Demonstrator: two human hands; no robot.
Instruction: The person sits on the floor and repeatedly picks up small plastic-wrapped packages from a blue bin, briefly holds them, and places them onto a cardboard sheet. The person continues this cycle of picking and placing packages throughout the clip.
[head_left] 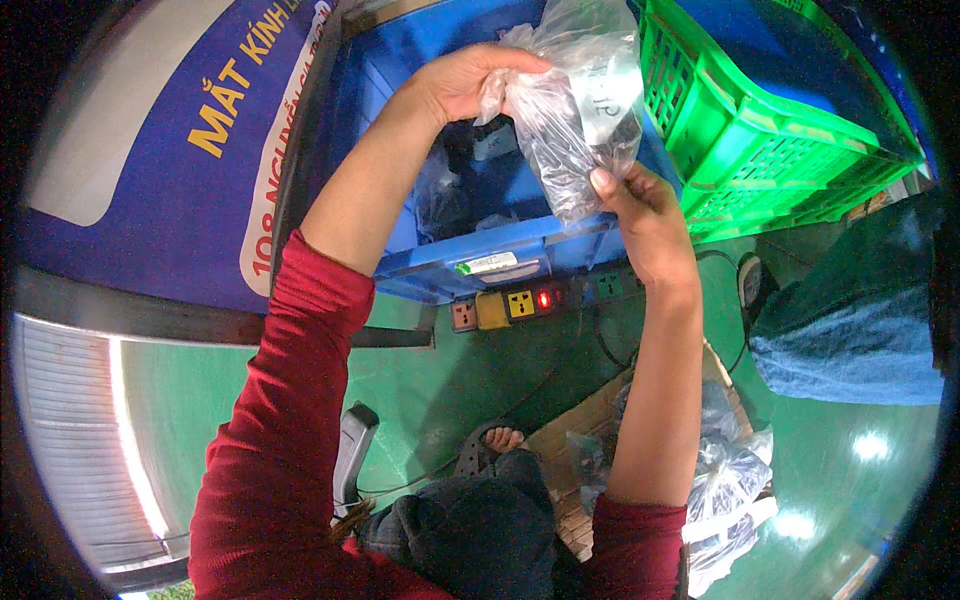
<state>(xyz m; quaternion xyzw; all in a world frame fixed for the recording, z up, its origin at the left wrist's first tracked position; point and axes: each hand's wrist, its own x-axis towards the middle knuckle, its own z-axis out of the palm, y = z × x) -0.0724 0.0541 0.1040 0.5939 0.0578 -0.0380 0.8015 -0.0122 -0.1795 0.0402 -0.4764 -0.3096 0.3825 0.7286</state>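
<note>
Between my two hands hangs a clear plastic bag with dark contents and a white handwritten label on its side. My left hand grips the gathered plastic at its upper left. Thumb on top, my right hand pinches the lower right part of the bag. Both hands are over a blue plastic crate. Inside the crate, partly hidden by the bag and my left arm, lie more clear bags with dark contents.
A green slatted crate stands at the right of the blue one. Below the blue crate runs a power strip with a lit red switch. A cardboard box with plastic bags sits by my right arm. A person's blue clothing shows at right.
</note>
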